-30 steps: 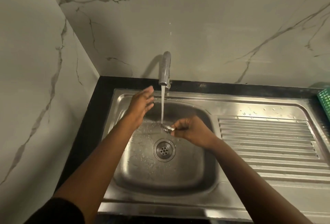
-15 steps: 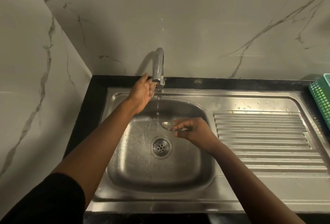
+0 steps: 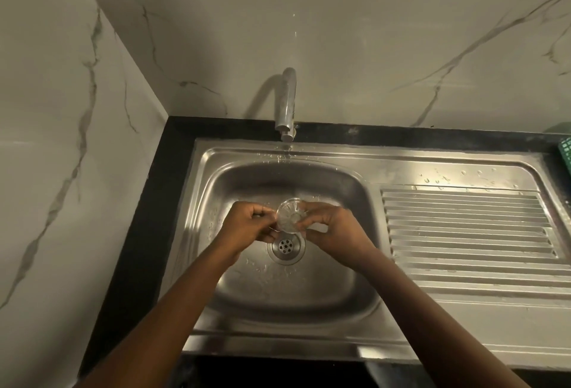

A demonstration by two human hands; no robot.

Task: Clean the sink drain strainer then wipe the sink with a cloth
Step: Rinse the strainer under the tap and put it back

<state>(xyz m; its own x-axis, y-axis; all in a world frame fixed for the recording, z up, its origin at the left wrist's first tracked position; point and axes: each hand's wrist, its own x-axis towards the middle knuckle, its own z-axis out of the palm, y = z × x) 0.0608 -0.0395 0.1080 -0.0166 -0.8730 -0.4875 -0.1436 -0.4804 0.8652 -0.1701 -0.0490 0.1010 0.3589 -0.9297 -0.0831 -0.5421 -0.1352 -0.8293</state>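
A small round metal drain strainer (image 3: 289, 215) is held tilted above the sink basin (image 3: 296, 288), just over the drain opening (image 3: 286, 246). My left hand (image 3: 250, 222) pinches its left edge. My right hand (image 3: 332, 227) pinches its right edge, fingers curled round the rim. The steel sink is wet, with droplets on its floor. No cloth is in view.
The tap (image 3: 287, 103) stands at the back with no water running from it. A ribbed draining board (image 3: 463, 227) lies to the right. A green basket (image 3: 565, 155) shows at the far right edge. Marble walls close in the left and back.
My left hand left the tap and came down to the strainer. The water stream has stopped. Both hands now hold the strainer, which has turned to face up at me.
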